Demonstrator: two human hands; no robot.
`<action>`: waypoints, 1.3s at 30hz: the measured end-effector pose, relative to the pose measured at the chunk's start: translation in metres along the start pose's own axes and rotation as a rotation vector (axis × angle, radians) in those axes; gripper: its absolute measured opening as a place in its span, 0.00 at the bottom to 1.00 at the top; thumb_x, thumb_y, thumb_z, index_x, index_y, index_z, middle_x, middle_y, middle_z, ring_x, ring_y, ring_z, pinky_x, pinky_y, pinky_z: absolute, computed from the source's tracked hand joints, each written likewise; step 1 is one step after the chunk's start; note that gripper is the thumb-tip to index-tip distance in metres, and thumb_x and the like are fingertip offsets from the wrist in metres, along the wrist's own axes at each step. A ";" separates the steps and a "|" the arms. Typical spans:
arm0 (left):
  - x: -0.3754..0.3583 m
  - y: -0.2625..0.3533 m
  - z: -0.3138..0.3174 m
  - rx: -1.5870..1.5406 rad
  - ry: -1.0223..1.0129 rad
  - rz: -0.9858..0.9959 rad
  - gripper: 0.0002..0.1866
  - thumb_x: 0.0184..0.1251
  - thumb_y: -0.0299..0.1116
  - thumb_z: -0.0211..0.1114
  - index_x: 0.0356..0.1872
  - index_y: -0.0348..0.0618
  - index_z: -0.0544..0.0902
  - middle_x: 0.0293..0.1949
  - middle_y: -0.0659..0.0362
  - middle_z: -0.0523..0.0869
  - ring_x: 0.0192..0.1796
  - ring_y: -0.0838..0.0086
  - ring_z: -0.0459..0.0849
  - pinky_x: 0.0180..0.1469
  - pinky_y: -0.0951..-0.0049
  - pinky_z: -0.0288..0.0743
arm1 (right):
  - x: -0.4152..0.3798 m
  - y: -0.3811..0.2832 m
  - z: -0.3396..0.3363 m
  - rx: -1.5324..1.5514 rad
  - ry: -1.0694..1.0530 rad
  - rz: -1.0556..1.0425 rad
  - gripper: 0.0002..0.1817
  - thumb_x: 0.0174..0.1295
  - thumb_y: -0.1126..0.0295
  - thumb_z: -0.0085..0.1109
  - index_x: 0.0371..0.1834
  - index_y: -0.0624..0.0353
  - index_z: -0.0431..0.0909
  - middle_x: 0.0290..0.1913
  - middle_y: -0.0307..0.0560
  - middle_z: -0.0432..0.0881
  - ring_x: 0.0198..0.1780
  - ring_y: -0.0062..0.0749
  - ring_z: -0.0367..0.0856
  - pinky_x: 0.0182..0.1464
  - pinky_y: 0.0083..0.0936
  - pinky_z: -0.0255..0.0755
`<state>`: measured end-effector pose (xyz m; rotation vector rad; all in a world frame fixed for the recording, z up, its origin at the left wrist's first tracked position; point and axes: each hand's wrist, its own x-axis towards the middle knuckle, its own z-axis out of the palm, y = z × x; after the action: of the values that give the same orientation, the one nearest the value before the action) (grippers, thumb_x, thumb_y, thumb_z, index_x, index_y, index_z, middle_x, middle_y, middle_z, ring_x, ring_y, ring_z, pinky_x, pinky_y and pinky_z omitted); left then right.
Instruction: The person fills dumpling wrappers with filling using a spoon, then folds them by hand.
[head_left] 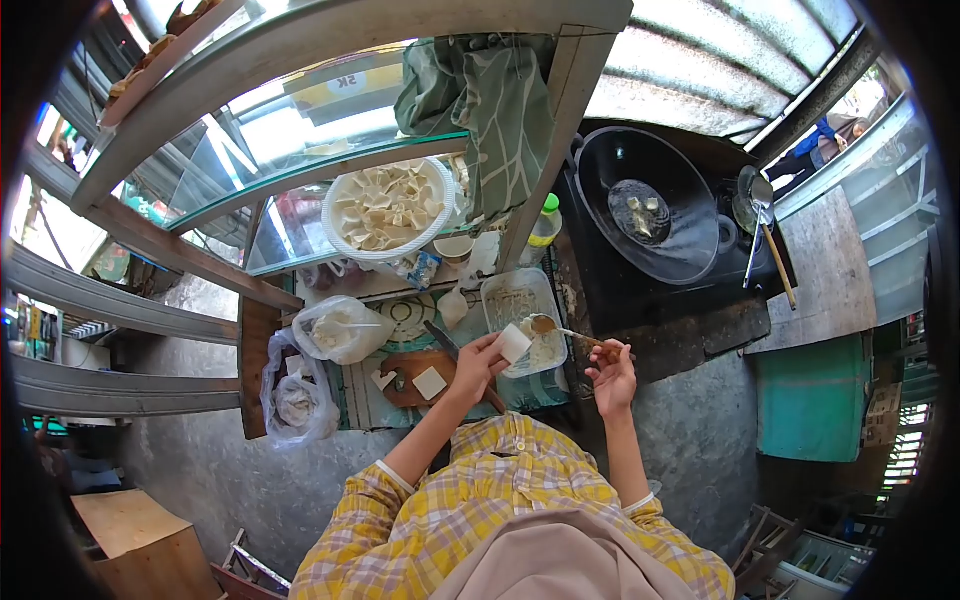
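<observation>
A white square piece [514, 344] is held by my left hand [479, 368] at the near-left side of a clear plastic tub [524, 296]. My right hand [611, 379] grips the handle of a spoon [544, 324], whose bowl lies over the tub beside the white piece. Pale stuff shows inside the tub. Left of my left hand, a brown wooden board [400, 385] bears another white square [430, 383] and a smaller white piece [383, 379]. A knife [441, 340] lies across the board's far side, partly hidden by my left hand.
A black wok [640, 205] with pieces in liquid sits on the stove at right, with a ladle [760, 192] beside it. A white basket [389, 208] of pale pieces, a plastic bag [343, 329], a green-capped bottle [545, 222] and a hanging cloth [508, 120] surround the worktop. A person stands far right.
</observation>
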<state>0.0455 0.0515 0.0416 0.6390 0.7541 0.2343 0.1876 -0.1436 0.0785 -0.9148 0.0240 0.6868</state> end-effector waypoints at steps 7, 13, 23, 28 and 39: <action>-0.009 0.029 0.036 -0.251 -0.103 -0.063 0.18 0.67 0.24 0.52 0.58 0.34 0.69 0.50 0.53 0.79 0.49 0.69 0.81 0.53 0.71 0.79 | 0.000 -0.006 0.016 0.180 -0.050 0.014 0.13 0.66 0.61 0.38 0.33 0.55 0.70 0.38 0.43 0.78 0.39 0.29 0.76 0.35 0.28 0.77; -0.020 0.041 0.046 -0.313 -0.120 -0.026 0.18 0.68 0.23 0.51 0.58 0.34 0.70 0.51 0.53 0.79 0.51 0.69 0.81 0.54 0.71 0.78 | -0.001 -0.008 0.020 0.255 -0.089 0.046 0.12 0.66 0.61 0.38 0.32 0.54 0.69 0.37 0.42 0.77 0.39 0.28 0.74 0.36 0.28 0.77; -0.027 0.046 0.051 -0.361 -0.116 -0.017 0.18 0.68 0.23 0.50 0.58 0.34 0.70 0.51 0.52 0.79 0.53 0.68 0.80 0.56 0.72 0.76 | -0.002 -0.005 0.028 0.201 -0.070 -0.027 0.12 0.66 0.61 0.38 0.33 0.55 0.69 0.37 0.42 0.76 0.40 0.28 0.75 0.36 0.28 0.79; -0.030 0.049 0.053 -0.389 -0.130 -0.039 0.18 0.68 0.23 0.50 0.58 0.34 0.69 0.52 0.52 0.79 0.53 0.68 0.80 0.57 0.72 0.76 | -0.003 -0.005 0.032 0.184 -0.094 -0.068 0.11 0.65 0.63 0.38 0.32 0.55 0.69 0.38 0.44 0.76 0.40 0.29 0.75 0.36 0.29 0.80; -0.035 0.058 0.053 -0.401 -0.172 -0.077 0.19 0.68 0.22 0.49 0.60 0.33 0.68 0.53 0.52 0.78 0.54 0.67 0.79 0.56 0.71 0.76 | -0.005 -0.010 0.031 0.227 -0.141 -0.109 0.11 0.64 0.64 0.38 0.29 0.56 0.67 0.38 0.45 0.74 0.39 0.31 0.75 0.37 0.31 0.80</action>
<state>0.0592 0.0584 0.1264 0.2454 0.5435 0.2482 0.1807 -0.1281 0.1065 -0.6435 -0.0713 0.6310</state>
